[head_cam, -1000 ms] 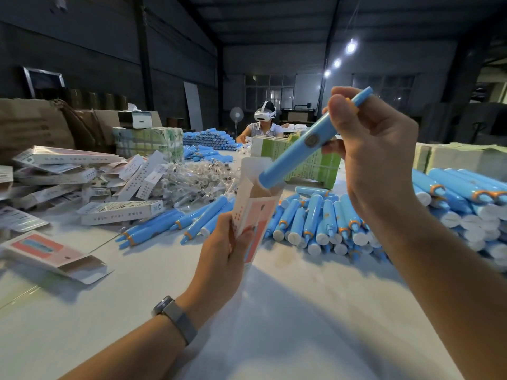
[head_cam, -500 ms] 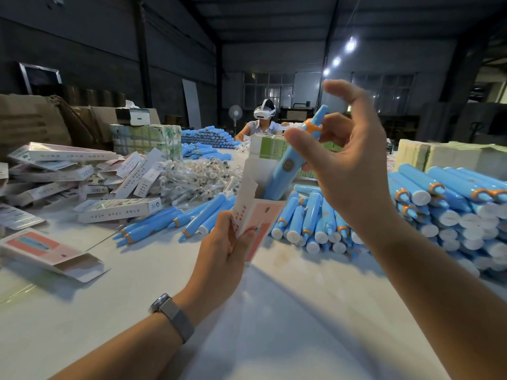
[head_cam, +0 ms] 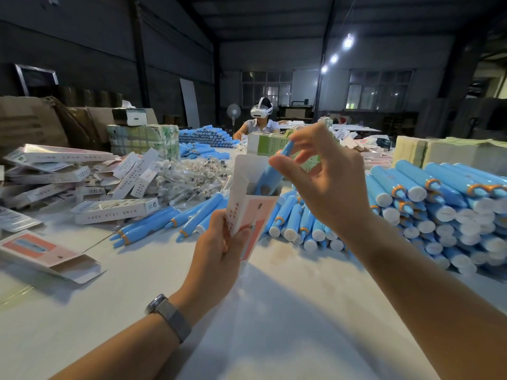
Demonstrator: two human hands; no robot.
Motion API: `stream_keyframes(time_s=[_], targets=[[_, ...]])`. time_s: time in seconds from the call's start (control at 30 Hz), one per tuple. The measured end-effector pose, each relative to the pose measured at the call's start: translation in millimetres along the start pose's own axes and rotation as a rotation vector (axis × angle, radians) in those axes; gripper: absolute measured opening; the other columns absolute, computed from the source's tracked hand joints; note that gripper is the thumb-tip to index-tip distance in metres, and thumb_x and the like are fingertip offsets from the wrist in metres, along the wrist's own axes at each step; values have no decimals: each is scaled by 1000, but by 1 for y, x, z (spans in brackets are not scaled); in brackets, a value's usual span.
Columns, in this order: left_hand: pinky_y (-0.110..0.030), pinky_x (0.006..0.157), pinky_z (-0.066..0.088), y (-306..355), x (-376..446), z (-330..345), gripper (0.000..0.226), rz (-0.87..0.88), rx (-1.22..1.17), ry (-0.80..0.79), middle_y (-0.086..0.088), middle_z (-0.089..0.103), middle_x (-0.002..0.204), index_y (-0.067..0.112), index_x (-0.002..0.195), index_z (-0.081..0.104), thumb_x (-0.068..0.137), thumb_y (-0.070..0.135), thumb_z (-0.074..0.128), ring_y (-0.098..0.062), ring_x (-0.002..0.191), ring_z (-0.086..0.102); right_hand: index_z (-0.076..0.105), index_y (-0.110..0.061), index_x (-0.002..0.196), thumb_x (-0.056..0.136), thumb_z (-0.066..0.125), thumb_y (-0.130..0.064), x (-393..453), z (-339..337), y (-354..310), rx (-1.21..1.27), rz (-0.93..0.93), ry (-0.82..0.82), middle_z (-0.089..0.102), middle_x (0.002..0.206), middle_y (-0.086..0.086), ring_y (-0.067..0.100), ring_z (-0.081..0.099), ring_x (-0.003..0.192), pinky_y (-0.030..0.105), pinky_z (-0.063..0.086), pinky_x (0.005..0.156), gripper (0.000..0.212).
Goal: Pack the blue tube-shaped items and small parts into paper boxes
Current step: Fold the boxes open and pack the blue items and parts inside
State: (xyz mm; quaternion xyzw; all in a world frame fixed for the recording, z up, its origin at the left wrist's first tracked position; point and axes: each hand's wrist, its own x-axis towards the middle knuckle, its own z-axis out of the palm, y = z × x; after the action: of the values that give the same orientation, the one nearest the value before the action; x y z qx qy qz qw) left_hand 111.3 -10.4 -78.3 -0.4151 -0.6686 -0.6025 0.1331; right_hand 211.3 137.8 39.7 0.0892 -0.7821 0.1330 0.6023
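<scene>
My left hand (head_cam: 214,250) grips a white and pink paper box (head_cam: 247,212) upright above the table, its top flap open. A blue tube (head_cam: 270,175) with an orange ring stands tilted in the box's mouth, its lower end inside. My right hand (head_cam: 334,187) pinches the tube's upper part between thumb and a finger, the other fingers spread. More blue tubes (head_cam: 439,209) are piled on the right, and a few loose ones (head_cam: 164,223) lie left of the box. Small parts in clear bags (head_cam: 189,179) lie behind them.
Filled and flat paper boxes (head_cam: 115,209) are heaped on the left, one open box (head_cam: 41,249) near the table's left edge. Wrapped green bundles (head_cam: 142,141) stand further back. A person (head_cam: 260,119) with a headset sits across the white table (head_cam: 274,311).
My right hand has lowered and turned the blue tube from high above the box down into its open top, and its fingers have loosened and spread. My left hand holds the box in the same place.
</scene>
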Motion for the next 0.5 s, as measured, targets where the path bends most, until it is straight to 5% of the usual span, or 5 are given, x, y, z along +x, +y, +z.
stream_keyframes(time_s=[0.2,0.4,0.5], targets=[[-27,65,52,-1,0,1,16,-1,-23,30,18,64,94,23,100,49,90,35,53,-12,79,62,65,-7,77,97,52,-38,-29,26,0,-88,-80,-162,66,90,5,29,60,78,42,50,62,39],[-10,56,45,-5,2,-1,10,5,-31,64,18,64,87,31,98,48,91,36,53,-2,73,62,74,-15,90,92,57,-44,-29,27,-5,-95,18,-279,62,108,0,22,56,95,43,51,70,33],[-13,58,43,-10,4,-6,12,11,33,111,8,63,84,29,96,45,90,37,52,-6,75,60,75,-21,103,92,58,-43,-31,31,-4,-60,64,-325,58,113,-2,20,56,99,43,51,72,31]])
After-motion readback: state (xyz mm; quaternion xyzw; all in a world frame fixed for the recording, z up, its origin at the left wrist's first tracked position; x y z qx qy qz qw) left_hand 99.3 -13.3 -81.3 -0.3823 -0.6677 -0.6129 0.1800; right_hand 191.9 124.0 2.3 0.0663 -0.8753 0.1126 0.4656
